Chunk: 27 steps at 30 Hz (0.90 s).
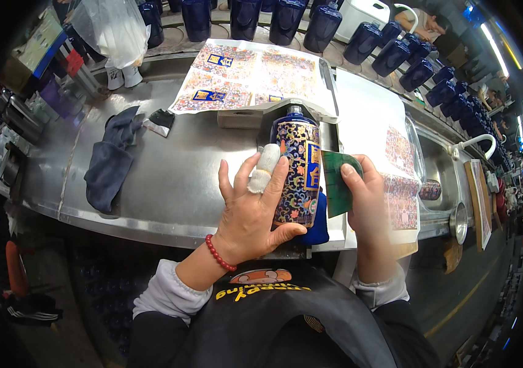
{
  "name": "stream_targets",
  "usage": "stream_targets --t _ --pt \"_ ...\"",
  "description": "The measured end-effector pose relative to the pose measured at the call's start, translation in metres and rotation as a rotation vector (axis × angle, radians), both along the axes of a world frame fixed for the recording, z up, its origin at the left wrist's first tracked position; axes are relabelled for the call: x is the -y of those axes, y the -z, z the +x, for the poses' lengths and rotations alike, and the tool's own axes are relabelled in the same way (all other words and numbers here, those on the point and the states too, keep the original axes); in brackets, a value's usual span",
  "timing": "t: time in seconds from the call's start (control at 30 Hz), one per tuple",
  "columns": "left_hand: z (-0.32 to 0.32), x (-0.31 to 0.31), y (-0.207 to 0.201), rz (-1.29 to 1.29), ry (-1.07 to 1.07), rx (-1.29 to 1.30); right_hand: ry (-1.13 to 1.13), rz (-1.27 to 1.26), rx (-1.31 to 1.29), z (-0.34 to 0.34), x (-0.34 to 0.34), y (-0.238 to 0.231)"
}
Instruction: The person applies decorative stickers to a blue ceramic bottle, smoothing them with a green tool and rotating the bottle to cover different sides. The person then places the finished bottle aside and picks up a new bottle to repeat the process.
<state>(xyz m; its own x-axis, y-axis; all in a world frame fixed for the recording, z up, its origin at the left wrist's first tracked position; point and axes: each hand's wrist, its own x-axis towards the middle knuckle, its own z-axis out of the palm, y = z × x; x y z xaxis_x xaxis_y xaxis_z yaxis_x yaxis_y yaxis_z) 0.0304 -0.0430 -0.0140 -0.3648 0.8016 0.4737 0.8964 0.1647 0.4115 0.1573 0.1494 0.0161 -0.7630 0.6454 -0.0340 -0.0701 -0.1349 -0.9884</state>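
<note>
A dark blue bottle with a colourful floral pattern and gold-edged blue label lies in front of me, its neck pointing away. My left hand is open along its left side, fingers spread, index finger and thumb touching the bottle. One of its fingers has a whitish wrap. Between the thumb and fingers of my right hand is a flat green scraper, its straight edge close to the bottle's right side. A bright blue piece shows beneath the bottle's near end.
Printed decal sheets lie beyond the bottle, with more sheets on the right. A dark cloth rests on the metal table. Plain blue bottles line the back conveyor. A sink with a faucet is at right.
</note>
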Motion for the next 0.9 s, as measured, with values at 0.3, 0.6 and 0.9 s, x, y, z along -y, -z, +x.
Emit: stream_targets --t 0.3,0.6,0.9 --pt "-0.023 -0.027 -0.012 -0.03 0.003 -0.025 0.033 -0.039 0.039 -0.01 0.005 0.001" --pt "-0.042 -0.037 -0.004 -0.055 -0.016 0.022 -0.007 0.109 0.085 -0.007 -0.004 0.015" --pt "-0.052 -0.043 0.011 0.041 -0.007 0.317 0.131 0.341 -0.065 -0.013 -0.003 0.007"
